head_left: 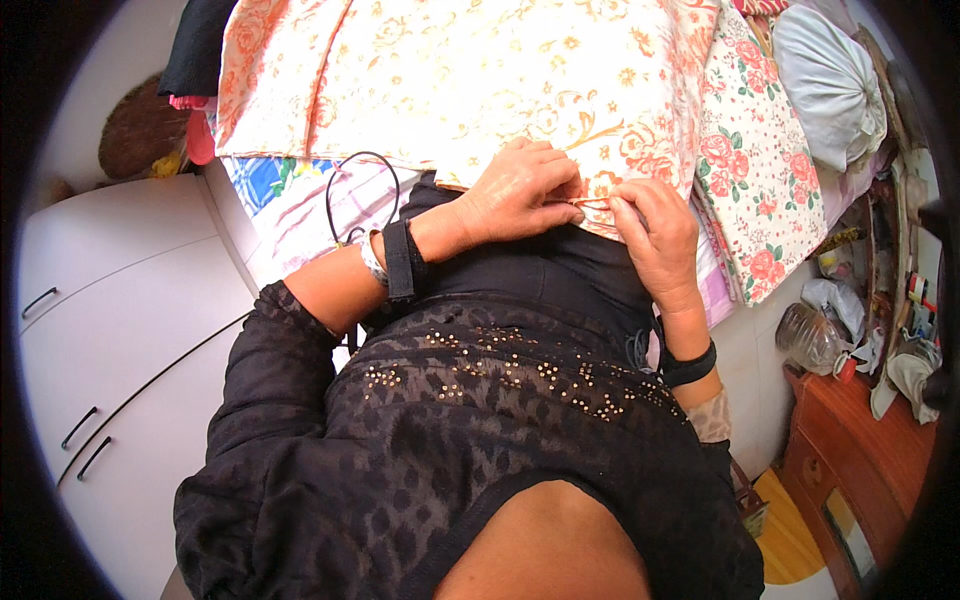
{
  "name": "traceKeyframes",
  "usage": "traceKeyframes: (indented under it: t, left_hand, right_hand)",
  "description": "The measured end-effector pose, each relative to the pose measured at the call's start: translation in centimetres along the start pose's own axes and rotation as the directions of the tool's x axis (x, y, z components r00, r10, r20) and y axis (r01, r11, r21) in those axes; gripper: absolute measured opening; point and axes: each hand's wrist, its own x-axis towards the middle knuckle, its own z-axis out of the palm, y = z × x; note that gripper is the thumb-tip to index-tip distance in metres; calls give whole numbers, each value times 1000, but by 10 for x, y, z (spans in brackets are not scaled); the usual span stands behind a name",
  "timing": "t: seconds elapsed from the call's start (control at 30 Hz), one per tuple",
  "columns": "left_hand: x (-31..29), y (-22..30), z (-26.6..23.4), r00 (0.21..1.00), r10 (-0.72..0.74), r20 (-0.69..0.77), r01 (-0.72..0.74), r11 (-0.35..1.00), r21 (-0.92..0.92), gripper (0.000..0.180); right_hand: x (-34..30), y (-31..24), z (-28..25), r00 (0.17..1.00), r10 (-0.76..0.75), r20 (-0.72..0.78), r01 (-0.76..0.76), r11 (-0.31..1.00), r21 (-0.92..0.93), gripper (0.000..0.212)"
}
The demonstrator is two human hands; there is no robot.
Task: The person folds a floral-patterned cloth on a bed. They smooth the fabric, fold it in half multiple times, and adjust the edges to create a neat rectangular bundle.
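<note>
A large cream cloth (470, 85) with an orange flower print spreads in front of me, its near edge reaching my lap. My left hand (515, 195) is closed, its thumb and fingers pinching that edge. Close by on the right, my right hand (660, 235) also pinches the edge between thumb and fingertips. A short folded strip of the hem stretches between the two hands. Whether a small tool such as a needle is in the fingers is too small to tell.
A white cloth with pink roses (755, 180) lies to the right, beside a tied pale fabric bundle (828, 85). A black cable loop (398, 190) rests left of my hands. White cabinets (140, 330) stand left; a plastic jar (808, 338) and reddish wooden furniture (860, 440) stand right.
</note>
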Motion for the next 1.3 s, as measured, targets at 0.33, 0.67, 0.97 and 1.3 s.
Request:
traceKeyframes:
  t: [0.33, 0.67, 0.97, 1.3]
  left_hand:
    - [-5, -10, -2, 999, 49, 6, -49, 998, -35, 8]
    - [-8, -14, -8, 998, 1, 59, 2, 999, -51, 12]
    - [-13, -13, -12, 982, 162, 94, -162, 987, -8, 12]
    - [-11, -6, -13, 992, 105, 72, -99, 992, -79, 16]
  right_hand:
    - [-1, 0, -8, 995, -94, 45, 98, 989, -110, 11]
    - [-13, 4, -14, 995, -80, 67, 93, 970, -224, 15]
    - [-25, 12, -19, 957, -268, 114, 291, 908, -303, 18]
    - [-36, 12, -15, 965, -259, 46, 260, 919, -295, 25]
